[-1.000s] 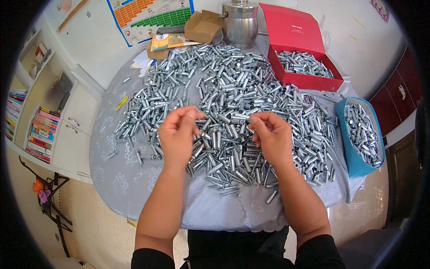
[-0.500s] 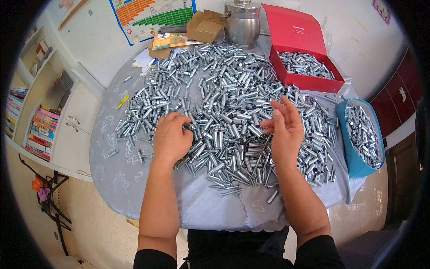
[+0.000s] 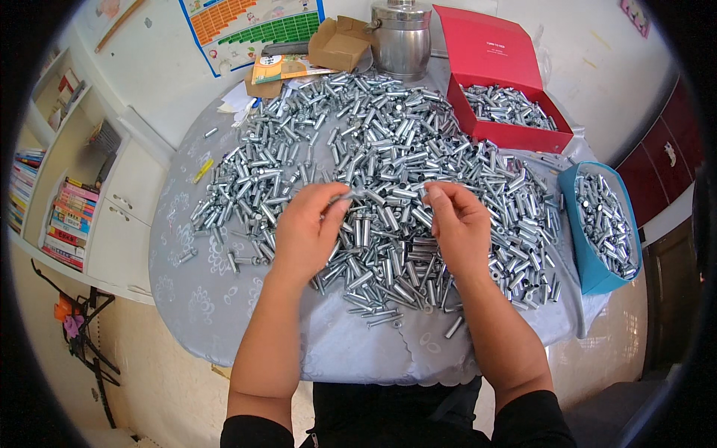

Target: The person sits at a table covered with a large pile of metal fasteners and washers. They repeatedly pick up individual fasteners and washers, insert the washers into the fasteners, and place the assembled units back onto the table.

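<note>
A wide heap of silvery metal bolts and sleeves [image 3: 403, 149] covers much of the round table. Over its near middle, my left hand [image 3: 306, 235] pinches a slim metal bolt [image 3: 354, 193] between thumb and forefinger, its end pointing right. Facing it, my right hand [image 3: 461, 230] has thumb and fingertips pressed together at about the same height. A tiny shiny bit shows at those fingertips, too small to name. A gap separates the two hands, with heaped pieces showing beneath.
A red lidded box [image 3: 515, 134] and a teal fabric bin [image 3: 590, 261], both full of metal pieces, stand at the right. Behind the heap are a steel pot [image 3: 402, 45] and a small cardboard box [image 3: 340, 45]. A yellow pen-like item [image 3: 203, 171] lies left.
My left hand has risen from the heap and shifted right, with a bolt in its pinch. My right hand has moved slightly left, and its spread fingers have closed together.
</note>
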Tool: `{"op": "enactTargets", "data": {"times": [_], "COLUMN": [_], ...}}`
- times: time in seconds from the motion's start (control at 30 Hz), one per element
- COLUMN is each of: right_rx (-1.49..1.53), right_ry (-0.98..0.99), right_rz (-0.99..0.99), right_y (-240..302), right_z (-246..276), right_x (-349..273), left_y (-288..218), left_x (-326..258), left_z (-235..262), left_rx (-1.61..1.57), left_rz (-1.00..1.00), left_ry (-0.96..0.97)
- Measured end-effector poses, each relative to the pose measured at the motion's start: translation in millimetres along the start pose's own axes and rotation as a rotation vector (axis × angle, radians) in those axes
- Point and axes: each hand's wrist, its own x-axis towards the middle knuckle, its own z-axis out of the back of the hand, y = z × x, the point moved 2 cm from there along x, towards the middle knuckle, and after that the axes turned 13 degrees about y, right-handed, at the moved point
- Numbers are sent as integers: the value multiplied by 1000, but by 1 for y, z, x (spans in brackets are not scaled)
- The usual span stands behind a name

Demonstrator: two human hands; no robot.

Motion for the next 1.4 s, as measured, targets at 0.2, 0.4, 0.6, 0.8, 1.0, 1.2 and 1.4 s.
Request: {"op": "enactTargets", "data": {"times": [0.2,0.4,0.6,0.8,1.0,1.2,1.4], "right_rx": [-239,-297,-202,-130,-82,-58,-33], "right_ry": [243,319,312,272,332,327,328], "right_rz": [33,-15,-156,-214,-131,-125,-133], "right_y": [2,3,1,3,1,2,-1], "right_z": [-9,-6,-7,-6,-9,-9,-10], "right_x": [-5,-4,-4,-4,-5,-6,-4], "left_y": [-20,-21,-14,-16,-15,-15,-12], "left_x": [-6,-6,-7,-8,-9,-8,-8], "left_z": [-26,-26,-29,-31,-32,-32,-35], "left_rx": [-411,-383,-483,-772,-888,-908,-922], "left_rz": [15,1,74,171,192,177,234], "left_ry": [75,99,129,167,148,138,156]}}
